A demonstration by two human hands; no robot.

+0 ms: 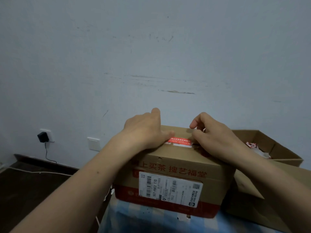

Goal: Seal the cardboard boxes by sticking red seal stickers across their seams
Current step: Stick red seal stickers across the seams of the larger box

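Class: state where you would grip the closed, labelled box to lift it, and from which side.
Grip the closed box low on its left and right end walls, palms coming in from the sides. Its flat top offers no handle and carries the red seal sticker; the open box crowding its right probably means sliding it left first.

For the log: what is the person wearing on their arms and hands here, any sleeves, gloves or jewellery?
The left forearm and right forearm are bare up to the frame's edge; no sleeve shows. The left hand and right hand have no gloves, and no ring, watch or bracelet is visible on the fingers or wrists.
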